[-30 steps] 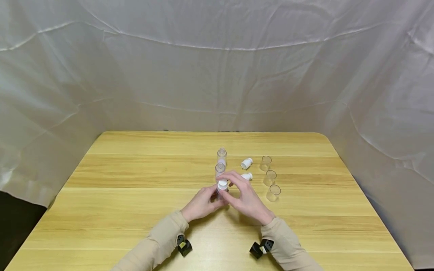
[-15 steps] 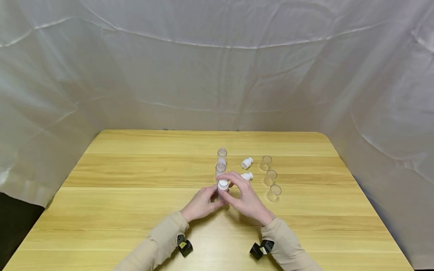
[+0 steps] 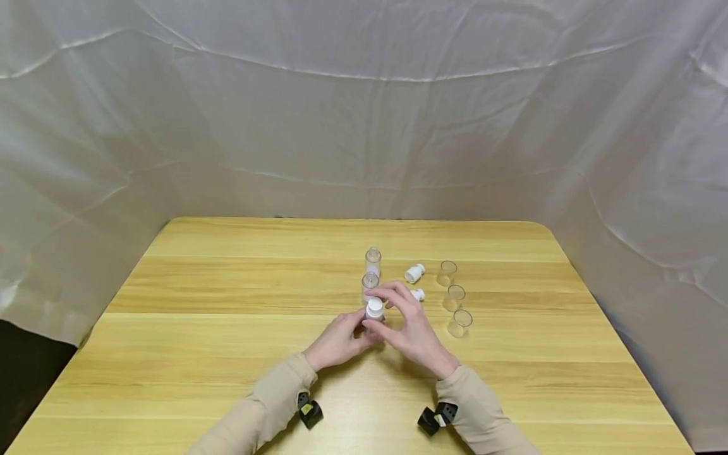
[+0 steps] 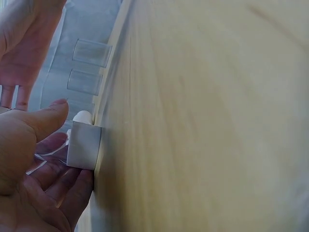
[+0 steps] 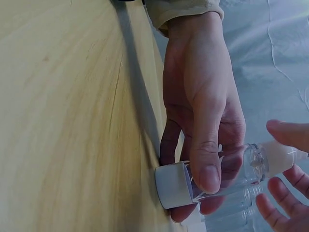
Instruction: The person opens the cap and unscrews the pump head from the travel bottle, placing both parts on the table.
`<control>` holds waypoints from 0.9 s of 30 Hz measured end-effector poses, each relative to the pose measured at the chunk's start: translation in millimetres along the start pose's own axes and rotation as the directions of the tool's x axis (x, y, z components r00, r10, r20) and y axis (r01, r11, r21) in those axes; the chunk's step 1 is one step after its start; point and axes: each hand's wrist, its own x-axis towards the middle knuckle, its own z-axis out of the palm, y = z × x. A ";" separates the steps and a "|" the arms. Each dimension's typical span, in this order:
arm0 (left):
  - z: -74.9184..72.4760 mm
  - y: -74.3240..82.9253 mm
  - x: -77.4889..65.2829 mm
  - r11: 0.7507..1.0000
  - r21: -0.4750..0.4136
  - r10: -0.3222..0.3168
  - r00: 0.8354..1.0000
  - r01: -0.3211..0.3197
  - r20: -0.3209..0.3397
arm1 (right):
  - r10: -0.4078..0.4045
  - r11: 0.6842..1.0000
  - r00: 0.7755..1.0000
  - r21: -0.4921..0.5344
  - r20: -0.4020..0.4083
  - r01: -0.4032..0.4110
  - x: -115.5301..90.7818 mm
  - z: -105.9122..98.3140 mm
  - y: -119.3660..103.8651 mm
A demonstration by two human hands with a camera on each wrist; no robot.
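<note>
My left hand (image 3: 337,342) grips a clear airless pump bottle (image 5: 251,166) by its body, fingers and thumb curled round it. The bottle stands upright; its white base (image 4: 84,147) shows below the fingers. A white pump head (image 3: 374,307) sits on top of the bottle. Around this pump head are the curled thumb and fingers of my right hand (image 3: 418,332), with the thumb on its near side. Two similar clear bottles, one nearer (image 3: 370,285) and one farther (image 3: 373,260), stand behind it.
Two white pump heads lie to the right, one far (image 3: 414,273) and one nearer (image 3: 418,294), partly hidden by my right hand. Farther right, three clear overcaps (image 3: 459,322) stand in a row on the wooden table (image 3: 199,284). Grey cloth (image 3: 364,139) surrounds the table.
My right hand's fingers have lifted and spread slightly at the pump head, leaving more of its white top visible. The left hand and bottle stay in place.
</note>
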 end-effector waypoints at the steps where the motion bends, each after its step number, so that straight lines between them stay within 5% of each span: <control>1: 0.0 -0.2 -0.1 1.000 -0.003 0.001 1.000 -0.001 -0.001 | -0.001 1.000 1.000 0.001 -0.001 0.001 0.2 0.0 0.2; 9: 0.1 -0.4 0.5 1.000 0.023 0.009 1.000 -0.009 -0.008 | -0.026 1.000 0.996 0.013 0.087 0.025 0.2 -1.8 -2.7; 27: -0.1 1.3 0.4 1.000 0.012 -0.001 1.000 0.001 0.000 | 0.024 1.000 0.998 -0.002 0.058 -0.024 0.4 -0.6 -4.0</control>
